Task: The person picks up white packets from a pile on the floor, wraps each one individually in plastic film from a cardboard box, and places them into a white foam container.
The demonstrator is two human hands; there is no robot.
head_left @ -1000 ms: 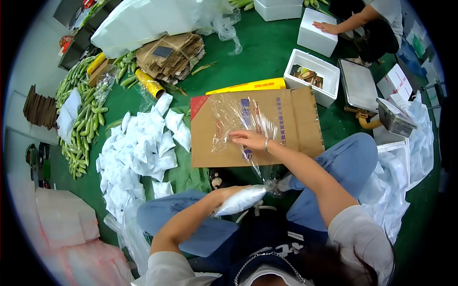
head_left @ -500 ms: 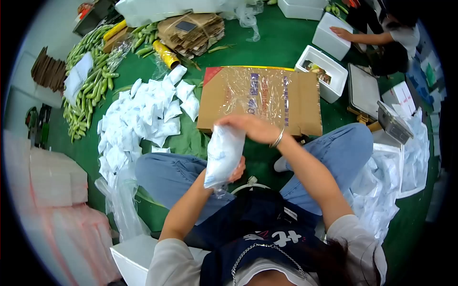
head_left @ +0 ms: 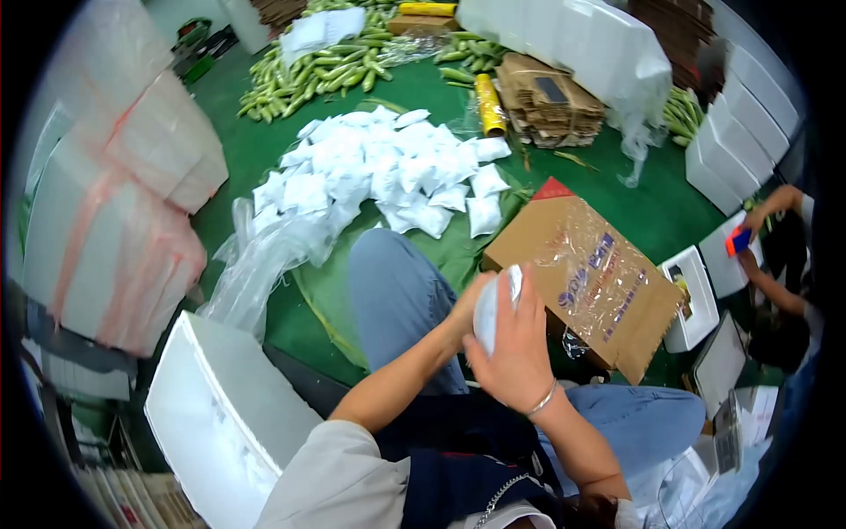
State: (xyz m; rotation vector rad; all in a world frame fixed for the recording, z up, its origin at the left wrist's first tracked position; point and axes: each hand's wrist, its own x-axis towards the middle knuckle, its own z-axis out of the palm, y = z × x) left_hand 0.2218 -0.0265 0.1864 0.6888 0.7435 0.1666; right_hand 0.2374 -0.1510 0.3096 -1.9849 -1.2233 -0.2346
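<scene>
A plump white packet [head_left: 486, 319] is clasped between my two hands above my lap. My left hand [head_left: 469, 304] grips its far left side, the fingertips hidden behind it. Across its right side lies my right hand [head_left: 514, 357], a bracelet at the wrist, its fingers long against the packet and its thumb at the lower edge. Close beyond my hands, a cardboard box [head_left: 573, 238] with clear film over its printed top rests on the floor. Ahead to the left, similar white packets [head_left: 352, 163] are heaped beside a green sheet [head_left: 339, 295].
A white foam box [head_left: 238, 397] stands at my left. Green vegetables [head_left: 326, 75], a yellow roll [head_left: 490, 104] and flattened cartons [head_left: 546, 101] lie farther off. At right, another person's hand [head_left: 765, 207] is near an open foam box [head_left: 692, 300].
My view has swung left, so the packet heap and cardboard box appear farther right. The packet has tilted from upright, and my right hand has come down from its top onto its side.
</scene>
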